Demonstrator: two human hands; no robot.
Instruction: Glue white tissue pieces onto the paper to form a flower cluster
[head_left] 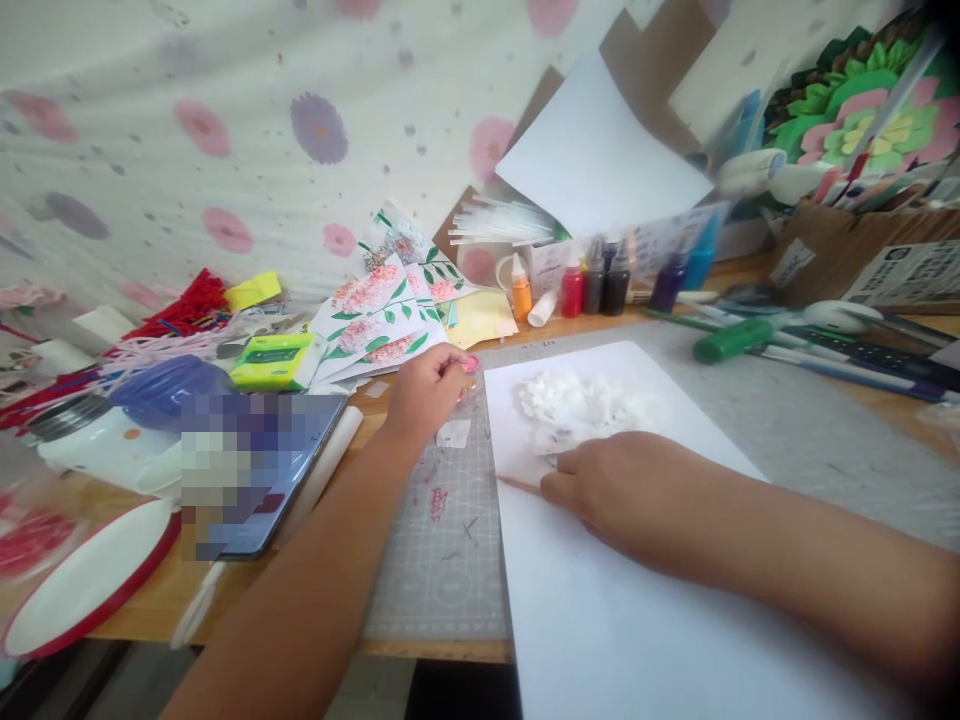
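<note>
My left hand (431, 392) is closed above the left side of the grey cutting mat (439, 560). Its fingers are curled together; a small pink spot shows at the fingertips, and I cannot make out what they hold. My right hand (611, 490) rests over a white sheet of paper (637, 640), fingers bent and pressed together. From them a slender brownish stick (517, 484) points left across the paper. Just beyond that hand, a cluster of raised white fluffy bits (574, 400) lies on the sheet. The fingertips of my right hand are partly hidden.
Behind the mat stand an orange paint bottle (520, 290), a red one (572, 290) and dark ones. Painted flower sheets (382, 315) lie back left. On the left are a tablet (300, 460) and a red-rimmed white dish (90, 575); on the right, a green-handled tool (733, 342) and a cardboard box (847, 250).
</note>
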